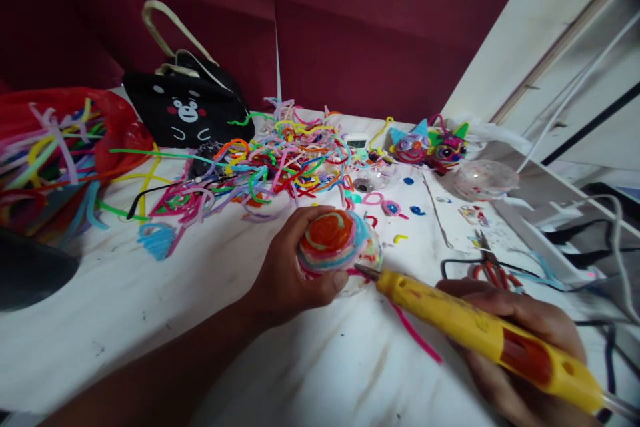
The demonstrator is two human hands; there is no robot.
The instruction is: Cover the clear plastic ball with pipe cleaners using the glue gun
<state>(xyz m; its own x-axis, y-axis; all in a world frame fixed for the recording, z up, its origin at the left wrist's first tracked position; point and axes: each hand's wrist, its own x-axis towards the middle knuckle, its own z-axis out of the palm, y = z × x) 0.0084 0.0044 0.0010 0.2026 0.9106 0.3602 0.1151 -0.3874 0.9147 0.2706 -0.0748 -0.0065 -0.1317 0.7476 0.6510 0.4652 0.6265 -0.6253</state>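
My left hand (290, 273) is closed round a clear plastic dome wrapped with coloured pipe cleaners (329, 232): an orange spiral on top, with blue and pink bands round it. In my right hand (520, 340) is a yellow, pen-shaped hot glue gun (450, 310) with a glue stick at its back end. Its metal nozzle points left and meets the dome's lower right edge, near my left thumb; whether it touches is hard to tell. A magenta pipe cleaner (417, 337) trails from the dome down to the right onto the table.
A tangled heap of pipe cleaners (295, 153) covers the table's back. At left are a red bag (115, 140) of pipe cleaners and a black bag (185, 107). Pliers (493, 270), a clear bowl (485, 180), a white tray (537, 213) and two finished animal heads (425, 147) are at right.
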